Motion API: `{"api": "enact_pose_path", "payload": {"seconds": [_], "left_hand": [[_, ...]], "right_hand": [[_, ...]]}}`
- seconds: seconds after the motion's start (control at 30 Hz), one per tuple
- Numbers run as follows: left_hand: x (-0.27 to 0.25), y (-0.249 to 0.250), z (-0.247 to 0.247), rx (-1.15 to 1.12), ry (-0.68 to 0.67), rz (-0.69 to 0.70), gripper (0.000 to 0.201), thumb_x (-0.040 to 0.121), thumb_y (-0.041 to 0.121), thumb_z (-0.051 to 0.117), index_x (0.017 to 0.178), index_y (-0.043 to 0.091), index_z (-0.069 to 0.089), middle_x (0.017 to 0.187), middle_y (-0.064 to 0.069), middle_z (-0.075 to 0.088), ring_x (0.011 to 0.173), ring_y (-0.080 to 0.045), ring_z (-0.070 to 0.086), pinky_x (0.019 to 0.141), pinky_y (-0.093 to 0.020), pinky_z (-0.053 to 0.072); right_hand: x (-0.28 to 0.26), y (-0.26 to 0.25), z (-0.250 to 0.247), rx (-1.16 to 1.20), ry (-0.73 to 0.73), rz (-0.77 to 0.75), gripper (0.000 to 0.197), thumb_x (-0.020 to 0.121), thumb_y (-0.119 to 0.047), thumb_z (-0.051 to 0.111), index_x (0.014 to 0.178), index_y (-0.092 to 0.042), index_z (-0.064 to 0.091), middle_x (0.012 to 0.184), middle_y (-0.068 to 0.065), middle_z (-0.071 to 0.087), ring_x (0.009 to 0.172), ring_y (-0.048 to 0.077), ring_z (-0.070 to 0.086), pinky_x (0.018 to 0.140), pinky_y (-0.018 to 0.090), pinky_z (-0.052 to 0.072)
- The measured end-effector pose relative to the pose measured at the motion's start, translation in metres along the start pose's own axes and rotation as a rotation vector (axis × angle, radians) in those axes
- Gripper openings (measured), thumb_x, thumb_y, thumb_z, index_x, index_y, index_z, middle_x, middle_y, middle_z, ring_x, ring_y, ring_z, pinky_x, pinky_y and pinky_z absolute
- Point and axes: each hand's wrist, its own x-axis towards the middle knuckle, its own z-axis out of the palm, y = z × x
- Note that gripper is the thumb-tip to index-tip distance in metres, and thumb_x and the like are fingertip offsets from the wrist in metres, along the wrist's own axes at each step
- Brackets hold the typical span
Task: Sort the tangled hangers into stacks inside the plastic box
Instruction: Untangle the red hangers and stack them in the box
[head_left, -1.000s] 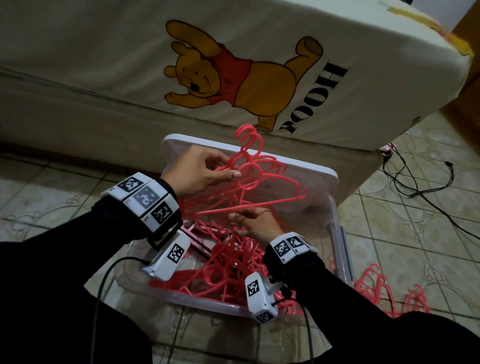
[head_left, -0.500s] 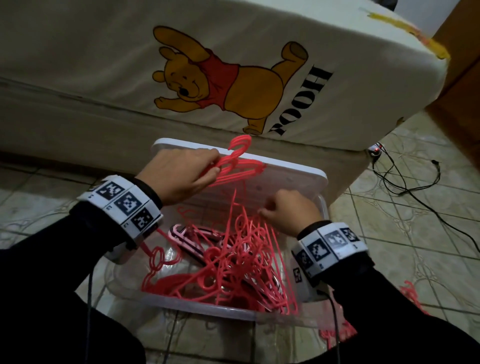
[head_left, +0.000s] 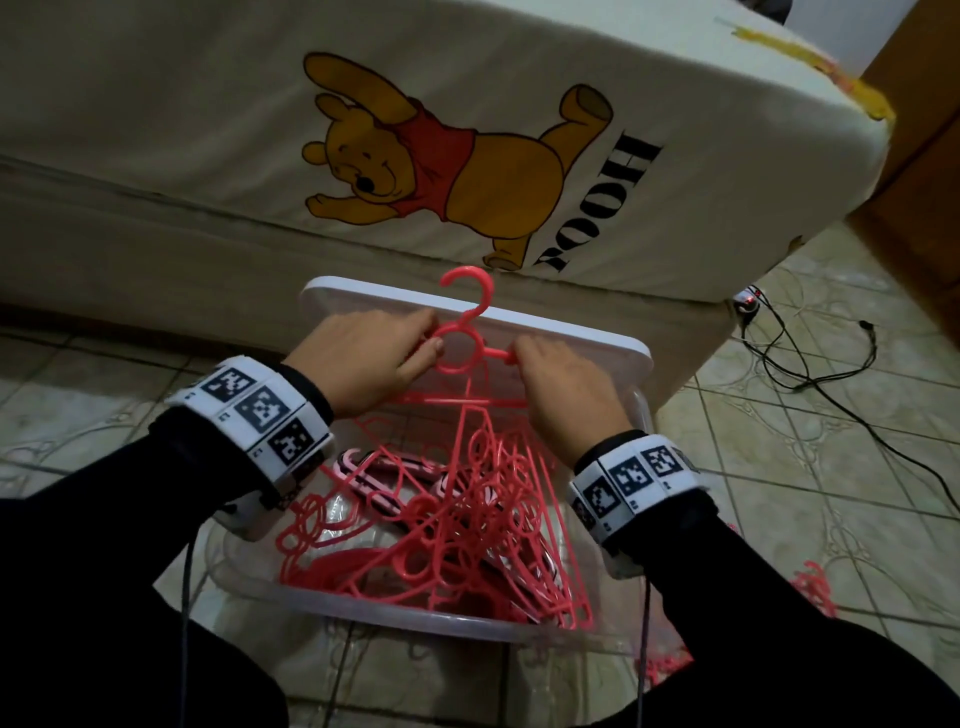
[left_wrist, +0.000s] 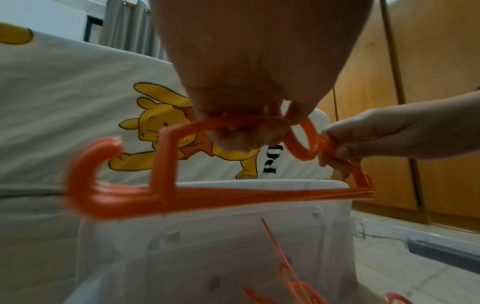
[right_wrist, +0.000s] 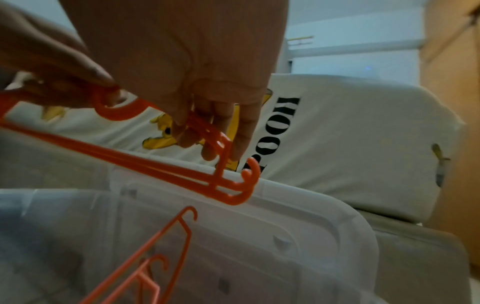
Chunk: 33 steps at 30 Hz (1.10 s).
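Observation:
A small bundle of coral-pink hangers (head_left: 464, 349) is held upright over the far end of the clear plastic box (head_left: 415, 621), hooks pointing up. My left hand (head_left: 410, 351) grips the bundle's left shoulder beside the ring. My right hand (head_left: 527, 356) pinches the right shoulder. The left wrist view shows the bundle (left_wrist: 207, 198) aligned flat, with my left hand (left_wrist: 246, 135) and right hand (left_wrist: 345, 148) curled on it. In the right wrist view, fingers (right_wrist: 207, 133) wrap the hanger end (right_wrist: 223, 181). A tangled heap of pink hangers (head_left: 457, 525) fills the box.
The box's lid (head_left: 582, 335) leans behind it against a mattress with a bear print (head_left: 467, 156). Darker pink-and-black hangers (head_left: 384, 480) lie at the box's left. More hangers (head_left: 810, 587) lie on the tiled floor at right, near black cables (head_left: 831, 374).
My right hand has left the heap and risen to take the bundle's right shoulder. The bundle now stands upright between both hands, closer to the lid.

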Motion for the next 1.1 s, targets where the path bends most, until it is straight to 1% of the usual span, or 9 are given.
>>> {"api": "enact_pose_path", "payload": {"seconds": [0.1, 0.33, 0.53, 0.63, 0.7, 0.8, 0.9, 1.0, 1.1], "left_hand": [[0.002, 0.002, 0.005, 0.082, -0.013, -0.079, 0.027, 0.095, 0.051, 0.030, 0.087, 0.026, 0.039, 0.072, 0.003, 0.054, 0.068, -0.023, 0.054, 0.054, -0.032, 0.029], [0.012, -0.009, 0.002, 0.110, 0.102, -0.264, 0.031, 0.095, 0.038, 0.039, 0.098, 0.012, 0.056, 0.093, -0.016, 0.064, 0.089, -0.037, 0.059, 0.063, -0.034, 0.033], [0.011, -0.006, 0.002, 0.071, 0.106, -0.264, 0.029, 0.095, 0.036, 0.038, 0.093, 0.012, 0.054, 0.091, -0.017, 0.063, 0.089, -0.038, 0.058, 0.064, -0.036, 0.035], [0.010, -0.005, 0.004, 0.037, 0.117, -0.275, 0.026, 0.096, 0.037, 0.038, 0.100, 0.014, 0.050, 0.091, -0.017, 0.064, 0.087, -0.039, 0.060, 0.064, -0.037, 0.037], [0.010, -0.006, 0.004, -0.009, 0.116, -0.282, 0.027, 0.097, 0.038, 0.038, 0.105, 0.014, 0.048, 0.092, -0.015, 0.065, 0.087, -0.038, 0.061, 0.064, -0.037, 0.039], [0.010, -0.005, 0.005, -0.098, 0.096, -0.249, 0.028, 0.098, 0.042, 0.039, 0.103, 0.016, 0.047, 0.093, -0.011, 0.065, 0.087, -0.034, 0.061, 0.065, -0.037, 0.044], [0.008, -0.004, 0.004, -0.199, 0.021, -0.197, 0.029, 0.096, 0.050, 0.037, 0.094, 0.022, 0.042, 0.080, 0.003, 0.058, 0.078, -0.025, 0.058, 0.061, -0.035, 0.040], [0.006, -0.001, 0.007, -0.277, -0.093, -0.112, 0.035, 0.093, 0.058, 0.035, 0.098, 0.024, 0.043, 0.080, 0.008, 0.055, 0.074, -0.014, 0.056, 0.061, -0.034, 0.042], [0.004, 0.007, 0.012, -0.385, -0.190, -0.052, 0.039, 0.085, 0.067, 0.028, 0.092, 0.030, 0.040, 0.082, 0.011, 0.052, 0.073, -0.003, 0.050, 0.060, -0.025, 0.037]], "right_hand": [[0.002, 0.004, 0.010, 0.131, -0.073, 0.022, 0.023, 0.093, -0.018, 0.049, 0.115, -0.016, 0.046, 0.116, 0.005, 0.056, 0.108, 0.024, 0.053, 0.083, 0.037, 0.046], [-0.004, 0.037, 0.044, 0.215, -0.351, 0.417, 0.053, 0.086, -0.028, 0.066, 0.123, -0.001, 0.040, 0.125, 0.019, 0.055, 0.115, 0.032, 0.055, 0.092, 0.034, 0.044], [-0.017, 0.010, 0.081, 0.290, -0.611, 0.379, 0.046, 0.088, -0.025, 0.061, 0.125, -0.004, 0.043, 0.123, 0.021, 0.058, 0.112, 0.034, 0.058, 0.090, 0.035, 0.047], [-0.013, -0.002, 0.078, 0.375, -0.547, 0.286, 0.010, 0.090, -0.012, 0.052, 0.093, -0.016, 0.061, 0.111, 0.021, 0.065, 0.102, 0.034, 0.063, 0.084, 0.037, 0.049], [-0.007, -0.004, 0.065, 0.435, -0.479, 0.246, 0.028, 0.088, -0.006, 0.052, 0.070, -0.026, 0.049, 0.103, 0.019, 0.067, 0.095, 0.034, 0.065, 0.081, 0.037, 0.050], [0.003, 0.001, 0.038, 0.450, -0.396, 0.202, 0.017, 0.091, -0.011, 0.055, 0.078, -0.019, 0.048, 0.100, 0.018, 0.065, 0.093, 0.031, 0.062, 0.078, 0.033, 0.047], [0.012, 0.015, 0.007, 0.664, -0.307, 0.230, 0.007, 0.094, -0.007, 0.052, 0.088, -0.008, 0.056, 0.085, 0.020, 0.062, 0.078, 0.034, 0.062, 0.075, 0.043, 0.053], [0.012, 0.029, -0.018, 0.964, -0.175, 0.295, 0.014, 0.096, -0.001, 0.046, 0.104, 0.002, 0.057, 0.072, 0.008, 0.054, 0.059, 0.020, 0.054, 0.052, 0.026, 0.053], [0.008, 0.034, -0.031, 1.152, -0.039, 0.296, 0.016, 0.095, 0.002, 0.044, 0.102, -0.004, 0.058, 0.072, 0.005, 0.053, 0.055, 0.011, 0.052, 0.048, 0.020, 0.049]]}}
